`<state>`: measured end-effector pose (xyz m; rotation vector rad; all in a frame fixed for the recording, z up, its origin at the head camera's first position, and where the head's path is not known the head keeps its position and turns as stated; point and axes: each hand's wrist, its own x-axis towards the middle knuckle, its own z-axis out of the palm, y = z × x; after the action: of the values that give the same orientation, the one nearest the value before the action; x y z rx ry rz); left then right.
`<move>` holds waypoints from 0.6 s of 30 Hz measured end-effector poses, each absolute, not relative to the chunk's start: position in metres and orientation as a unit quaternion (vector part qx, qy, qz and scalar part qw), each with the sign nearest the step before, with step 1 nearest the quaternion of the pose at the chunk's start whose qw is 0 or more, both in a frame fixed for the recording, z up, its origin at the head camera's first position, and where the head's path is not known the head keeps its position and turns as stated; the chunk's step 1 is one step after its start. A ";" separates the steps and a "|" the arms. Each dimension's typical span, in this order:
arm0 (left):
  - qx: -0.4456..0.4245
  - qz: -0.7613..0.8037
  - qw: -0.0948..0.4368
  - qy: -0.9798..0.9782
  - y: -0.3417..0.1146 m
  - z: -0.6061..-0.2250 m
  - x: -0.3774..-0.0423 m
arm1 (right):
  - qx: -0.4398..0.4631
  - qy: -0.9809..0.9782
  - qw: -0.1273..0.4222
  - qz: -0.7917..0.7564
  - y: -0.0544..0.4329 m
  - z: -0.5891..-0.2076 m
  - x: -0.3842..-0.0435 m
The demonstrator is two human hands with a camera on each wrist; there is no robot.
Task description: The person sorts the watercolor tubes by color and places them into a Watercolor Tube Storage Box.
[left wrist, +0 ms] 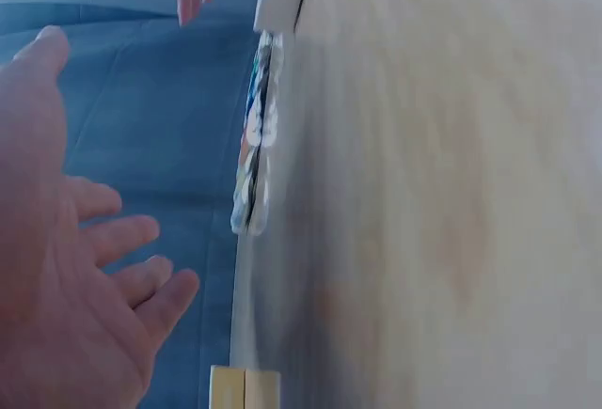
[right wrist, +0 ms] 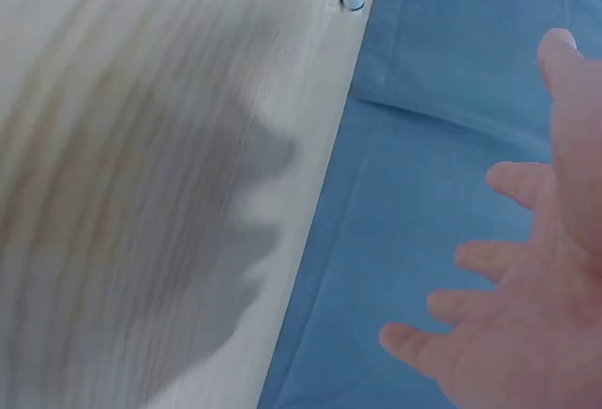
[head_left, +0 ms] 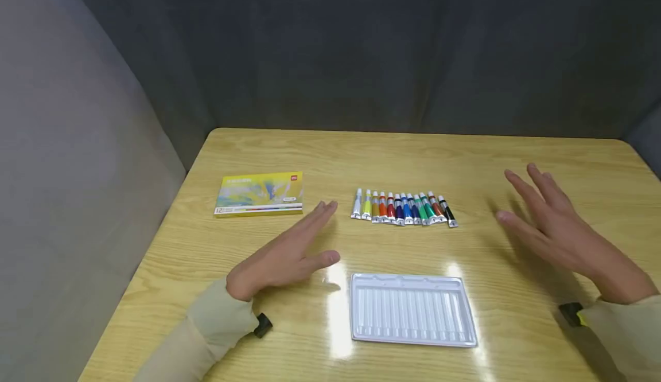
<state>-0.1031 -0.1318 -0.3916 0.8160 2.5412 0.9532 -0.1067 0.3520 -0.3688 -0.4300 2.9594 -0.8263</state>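
Observation:
A row of several small paint tubes [head_left: 403,208] in different colours, white at the left through to black at the right, lies on the table. Nearer the person is a white plastic tray [head_left: 413,279] with narrow slots and nothing in them. My left hand [head_left: 289,256] is held over the table between a flat yellow paint box [head_left: 258,194] and the tray, fingers straight, thumb spread, holding nothing. To the right of the tubes my right hand [head_left: 555,227] hovers above the table with its fingers spread and nothing in it. Both palms face inward.
The wooden table [head_left: 170,290] has rounded far corners. Dark grey curtain [head_left: 330,55] hangs behind its far edge, and a lighter grey curtain [head_left: 77,141] stands along the left side. Light reflects off the tabletop around the tray.

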 end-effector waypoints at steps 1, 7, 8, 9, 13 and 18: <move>0.289 0.330 0.164 0.884 -0.130 -0.391 -0.102 | -0.141 0.955 0.018 -0.262 0.349 -0.368 -0.109; 0.332 0.287 0.203 0.875 -0.114 -0.387 -0.093 | -0.139 0.959 0.039 -0.244 0.331 -0.358 -0.125; 0.345 0.283 0.204 0.871 -0.111 -0.387 -0.092 | -0.138 0.959 0.044 -0.242 0.327 -0.357 -0.127; 0.361 0.279 0.203 0.866 -0.107 -0.387 -0.090 | -0.137 0.960 0.049 -0.240 0.323 -0.355 -0.130; 0.416 0.271 0.213 0.842 -0.094 -0.389 -0.083 | -0.147 0.964 0.064 -0.211 0.307 -0.352 -0.137; 0.452 0.258 0.225 0.824 -0.084 -0.394 -0.075 | -0.175 0.965 0.079 -0.176 0.286 -0.350 -0.144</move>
<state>-0.0755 -0.0841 -0.3943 1.2471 2.2715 0.7107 -0.1435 0.2861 -0.3499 -0.5239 2.8890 -0.5261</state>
